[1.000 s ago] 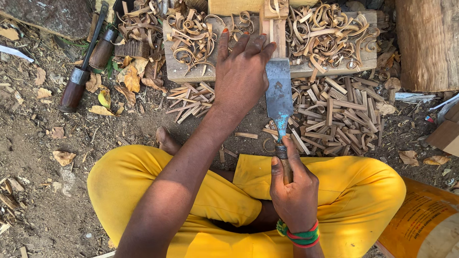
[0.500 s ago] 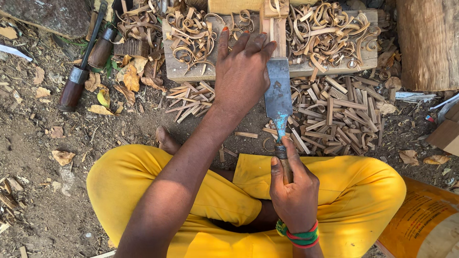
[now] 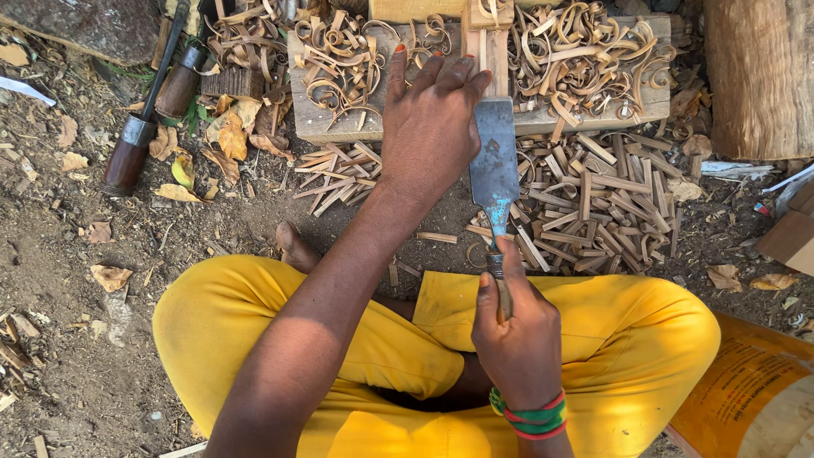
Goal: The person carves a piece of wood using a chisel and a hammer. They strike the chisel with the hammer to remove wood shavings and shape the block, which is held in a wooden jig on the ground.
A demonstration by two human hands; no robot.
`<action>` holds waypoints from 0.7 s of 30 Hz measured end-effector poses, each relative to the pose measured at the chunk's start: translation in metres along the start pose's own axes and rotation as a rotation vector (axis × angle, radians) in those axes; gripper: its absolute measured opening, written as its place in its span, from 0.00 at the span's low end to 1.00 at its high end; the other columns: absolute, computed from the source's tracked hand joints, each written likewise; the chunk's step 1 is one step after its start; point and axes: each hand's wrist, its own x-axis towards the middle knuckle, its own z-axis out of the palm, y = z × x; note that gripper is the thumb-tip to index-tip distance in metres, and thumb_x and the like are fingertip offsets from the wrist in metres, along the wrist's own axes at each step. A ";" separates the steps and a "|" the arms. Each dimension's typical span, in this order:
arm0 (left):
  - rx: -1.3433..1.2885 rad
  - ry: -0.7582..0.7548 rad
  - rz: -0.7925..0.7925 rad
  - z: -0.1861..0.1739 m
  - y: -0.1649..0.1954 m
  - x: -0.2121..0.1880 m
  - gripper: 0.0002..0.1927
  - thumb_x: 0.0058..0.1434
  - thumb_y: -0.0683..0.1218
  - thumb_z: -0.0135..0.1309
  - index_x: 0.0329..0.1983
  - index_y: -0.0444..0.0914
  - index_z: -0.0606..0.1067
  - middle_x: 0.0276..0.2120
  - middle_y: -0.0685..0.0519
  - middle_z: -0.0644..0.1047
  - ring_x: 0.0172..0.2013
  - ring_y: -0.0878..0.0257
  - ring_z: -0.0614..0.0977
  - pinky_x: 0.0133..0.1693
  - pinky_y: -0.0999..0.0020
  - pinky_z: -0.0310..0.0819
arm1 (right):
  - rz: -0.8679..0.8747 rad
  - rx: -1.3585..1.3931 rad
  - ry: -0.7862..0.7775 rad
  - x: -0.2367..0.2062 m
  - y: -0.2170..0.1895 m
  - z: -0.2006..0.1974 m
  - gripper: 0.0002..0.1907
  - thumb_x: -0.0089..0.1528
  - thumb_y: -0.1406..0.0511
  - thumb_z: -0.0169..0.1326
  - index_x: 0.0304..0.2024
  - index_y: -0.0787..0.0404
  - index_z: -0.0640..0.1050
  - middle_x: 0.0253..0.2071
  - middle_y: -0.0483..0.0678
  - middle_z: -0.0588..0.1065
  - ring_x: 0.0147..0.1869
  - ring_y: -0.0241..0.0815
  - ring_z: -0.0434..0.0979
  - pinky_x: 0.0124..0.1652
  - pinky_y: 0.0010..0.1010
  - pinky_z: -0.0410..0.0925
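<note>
I sit cross-legged in yellow trousers on bare earth. My right hand (image 3: 519,332) grips the handle of a wide flat chisel (image 3: 494,165), whose blade points away from me onto a thin upright wooden strip (image 3: 487,44). My left hand (image 3: 431,119) reaches forward beside the blade, its fingers pressed against that strip on a wooden block (image 3: 315,123) covered in curled shavings (image 3: 343,59). Red and green bangles circle my right wrist.
A pile of short cut wooden sticks (image 3: 604,203) lies right of the chisel, a smaller pile (image 3: 335,174) left. Two dark-handled tools (image 3: 140,127) lie on the ground at left. A log (image 3: 759,76) stands at right, an orange sack (image 3: 750,399) at lower right.
</note>
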 end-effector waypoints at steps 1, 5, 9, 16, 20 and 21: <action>-0.001 0.005 0.005 -0.004 0.001 0.000 0.23 0.55 0.37 0.58 0.55 0.44 0.81 0.56 0.49 0.80 0.60 0.51 0.77 0.69 0.36 0.47 | 0.106 -0.045 -0.042 0.001 -0.001 0.000 0.23 0.67 0.68 0.52 0.64 0.65 0.72 0.26 0.60 0.74 0.25 0.54 0.78 0.27 0.39 0.68; 0.044 0.012 0.067 -0.025 0.013 -0.004 0.22 0.55 0.38 0.58 0.55 0.40 0.80 0.55 0.49 0.80 0.62 0.50 0.77 0.69 0.40 0.50 | 0.202 -0.090 -0.106 0.009 -0.005 0.002 0.24 0.65 0.68 0.52 0.64 0.63 0.71 0.20 0.60 0.73 0.23 0.60 0.78 0.23 0.43 0.67; 0.072 -0.128 0.157 -0.037 0.036 -0.016 0.19 0.62 0.41 0.53 0.56 0.30 0.78 0.55 0.39 0.79 0.62 0.49 0.77 0.71 0.50 0.56 | 0.240 -0.103 -0.118 0.019 -0.008 0.005 0.27 0.63 0.68 0.54 0.66 0.60 0.70 0.19 0.61 0.72 0.24 0.63 0.77 0.25 0.44 0.68; 0.076 -0.130 0.140 -0.019 0.035 -0.008 0.26 0.55 0.45 0.51 0.55 0.26 0.76 0.56 0.33 0.77 0.60 0.48 0.78 0.67 0.56 0.59 | 0.315 -0.108 -0.112 0.039 -0.010 0.015 0.27 0.63 0.68 0.53 0.65 0.59 0.71 0.28 0.64 0.76 0.30 0.61 0.78 0.30 0.43 0.71; 0.058 -0.176 0.096 -0.014 0.031 0.001 0.22 0.59 0.39 0.53 0.56 0.25 0.75 0.56 0.32 0.77 0.60 0.47 0.78 0.69 0.54 0.57 | 0.360 -0.119 -0.098 0.049 -0.009 0.023 0.27 0.63 0.66 0.53 0.66 0.59 0.71 0.31 0.66 0.77 0.35 0.65 0.81 0.33 0.46 0.72; 0.058 -0.160 0.101 -0.013 0.031 0.004 0.22 0.58 0.38 0.54 0.56 0.25 0.75 0.56 0.32 0.77 0.60 0.47 0.78 0.69 0.53 0.57 | 0.271 -0.076 -0.069 0.050 -0.009 0.024 0.26 0.64 0.67 0.52 0.66 0.60 0.70 0.35 0.66 0.78 0.39 0.66 0.80 0.34 0.46 0.72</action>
